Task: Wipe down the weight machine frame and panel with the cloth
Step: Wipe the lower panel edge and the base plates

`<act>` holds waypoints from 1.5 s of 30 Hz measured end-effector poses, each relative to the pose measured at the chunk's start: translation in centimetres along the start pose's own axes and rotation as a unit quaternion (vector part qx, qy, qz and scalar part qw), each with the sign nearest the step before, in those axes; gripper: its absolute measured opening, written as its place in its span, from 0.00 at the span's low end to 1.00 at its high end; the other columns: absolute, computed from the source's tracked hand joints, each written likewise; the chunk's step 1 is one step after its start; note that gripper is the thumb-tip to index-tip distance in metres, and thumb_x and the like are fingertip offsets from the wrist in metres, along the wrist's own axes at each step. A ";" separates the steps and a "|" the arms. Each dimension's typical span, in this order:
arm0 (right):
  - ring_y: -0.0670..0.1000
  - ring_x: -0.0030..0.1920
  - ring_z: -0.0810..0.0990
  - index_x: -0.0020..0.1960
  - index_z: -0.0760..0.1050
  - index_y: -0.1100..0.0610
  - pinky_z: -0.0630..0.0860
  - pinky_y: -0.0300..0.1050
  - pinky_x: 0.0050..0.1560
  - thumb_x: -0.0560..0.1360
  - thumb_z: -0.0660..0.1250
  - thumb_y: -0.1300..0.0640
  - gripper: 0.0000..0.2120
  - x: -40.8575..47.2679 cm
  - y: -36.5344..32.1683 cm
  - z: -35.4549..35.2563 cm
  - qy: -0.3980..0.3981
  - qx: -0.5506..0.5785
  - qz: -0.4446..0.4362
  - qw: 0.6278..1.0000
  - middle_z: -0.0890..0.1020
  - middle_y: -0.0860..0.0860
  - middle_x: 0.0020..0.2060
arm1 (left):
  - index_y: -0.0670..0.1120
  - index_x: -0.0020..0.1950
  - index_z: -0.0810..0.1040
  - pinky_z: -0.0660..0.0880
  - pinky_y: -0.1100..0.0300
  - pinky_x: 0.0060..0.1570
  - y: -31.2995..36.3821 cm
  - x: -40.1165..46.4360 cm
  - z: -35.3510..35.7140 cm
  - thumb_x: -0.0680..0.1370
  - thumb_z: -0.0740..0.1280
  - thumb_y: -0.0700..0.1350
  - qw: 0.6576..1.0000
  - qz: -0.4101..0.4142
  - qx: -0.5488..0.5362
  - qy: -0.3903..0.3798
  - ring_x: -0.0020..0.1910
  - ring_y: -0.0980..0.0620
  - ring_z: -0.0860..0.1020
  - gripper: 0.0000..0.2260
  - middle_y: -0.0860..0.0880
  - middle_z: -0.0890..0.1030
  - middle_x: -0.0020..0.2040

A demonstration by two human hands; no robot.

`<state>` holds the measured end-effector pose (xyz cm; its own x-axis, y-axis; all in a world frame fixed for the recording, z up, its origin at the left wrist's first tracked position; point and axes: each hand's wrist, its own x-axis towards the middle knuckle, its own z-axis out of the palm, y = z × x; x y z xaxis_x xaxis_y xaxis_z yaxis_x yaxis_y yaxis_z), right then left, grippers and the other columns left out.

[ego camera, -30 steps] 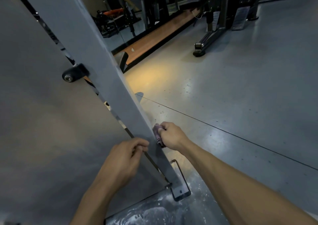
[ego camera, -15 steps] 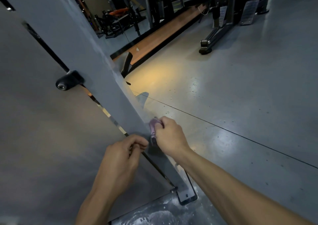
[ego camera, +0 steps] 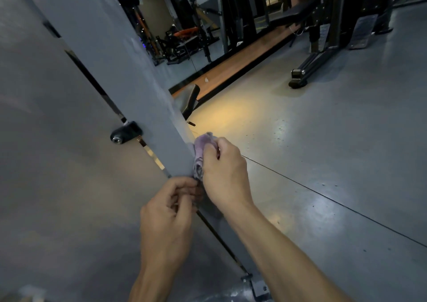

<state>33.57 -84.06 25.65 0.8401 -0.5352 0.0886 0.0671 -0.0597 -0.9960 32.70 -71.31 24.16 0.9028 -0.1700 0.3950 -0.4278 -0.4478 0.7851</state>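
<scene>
1. Right hand (ego camera: 225,172) grips the bunched cloth (ego camera: 200,153), pressing it against the right edge of the frame (ego camera: 120,75).
2. Left hand (ego camera: 167,218), fingers curled, pinches at the frame edge just below the cloth, beside the panel (ego camera: 57,163).

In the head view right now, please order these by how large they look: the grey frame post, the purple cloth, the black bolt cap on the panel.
1. grey frame post, by far the largest.
2. purple cloth, bunched in the right hand.
3. black bolt cap, slightly smaller than the cloth; the margin is small.
</scene>
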 end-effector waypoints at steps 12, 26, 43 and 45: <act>0.44 0.40 0.77 0.50 0.76 0.54 0.69 0.32 0.34 0.85 0.57 0.51 0.12 0.7 -1.7 0.2 0.002 0.010 -0.040 0.999 0.81 0.48 0.41 | 0.52 0.48 0.84 0.82 0.51 0.44 0.5 0.4 -0.2 0.80 0.62 0.34 0.998 0.012 -0.048 0.047 0.41 0.48 0.85 0.15 0.49 0.86 0.40; 0.45 0.42 0.78 0.53 0.77 0.56 0.68 0.34 0.32 0.84 0.56 0.52 0.13 1.4 -2.6 0.3 0.001 -0.027 -0.051 0.998 0.81 0.52 0.45 | 0.61 0.50 0.82 0.82 0.47 0.45 1.6 0.6 0.0 0.77 0.61 0.43 0.997 0.032 -0.048 0.046 0.42 0.50 0.85 0.14 0.53 0.86 0.41; 0.43 0.34 0.77 0.38 0.72 0.51 0.68 0.35 0.29 0.85 0.58 0.49 0.17 1.5 -5.3 0.3 0.003 0.027 -0.115 0.993 0.76 0.44 0.31 | 0.63 0.47 0.81 0.81 0.60 0.42 1.6 1.3 0.2 0.76 0.62 0.39 0.994 0.090 -0.018 0.064 0.38 0.57 0.84 0.18 0.57 0.85 0.39; 0.40 0.31 0.76 0.38 0.72 0.51 0.67 0.31 0.28 0.85 0.58 0.52 0.16 1.2 -7.5 0.3 0.007 0.066 -0.186 0.980 0.74 0.43 0.28 | 0.63 0.44 0.80 0.74 0.73 0.38 1.8 1.5 0.0 0.75 0.64 0.34 0.991 0.111 0.018 0.075 0.35 0.65 0.81 0.21 0.61 0.84 0.37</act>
<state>34.20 -84.01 33.22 0.7374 -0.5085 0.4445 0.4369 -0.1427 -0.8881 33.29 -72.36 26.18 0.7691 -0.1364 0.6244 -0.6106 -0.4456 0.6547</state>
